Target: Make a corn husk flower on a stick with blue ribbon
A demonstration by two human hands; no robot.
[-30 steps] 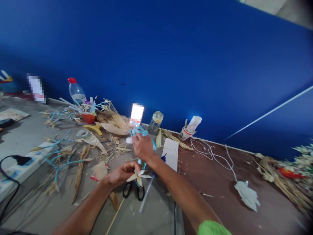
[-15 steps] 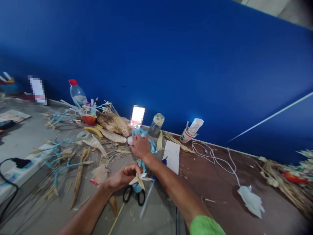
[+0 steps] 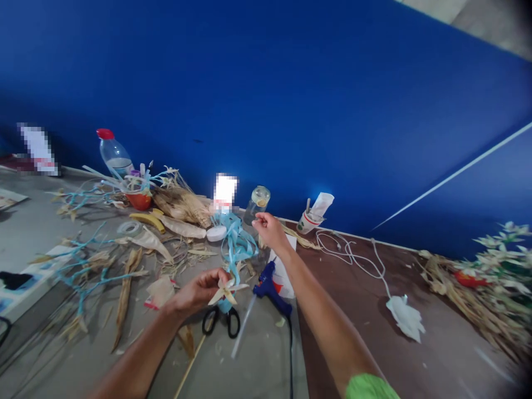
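My left hand pinches a pale husk flower with pointed petals, just above black-handled scissors. A light blue ribbon lies in a loose, tangled heap behind it, one strand reaching down towards the flower. In front of the glass jar, my right hand is raised with fingers bent together; whatever they may hold is too small to make out. Below the right forearm, a blue glue gun rests partly on a white sheet. A clear glue stick extends from the gun.
Blue-wrapped branches and dried husks spread over the left side. Behind them stand a red pot and a bottle. To the right are a paper cup, a white cable and a flower bunch.
My right hand has moved right, off the ribbon heap, uncovering the ribbon and the glue gun. My left hand still holds the flower. The view has shifted slightly right.
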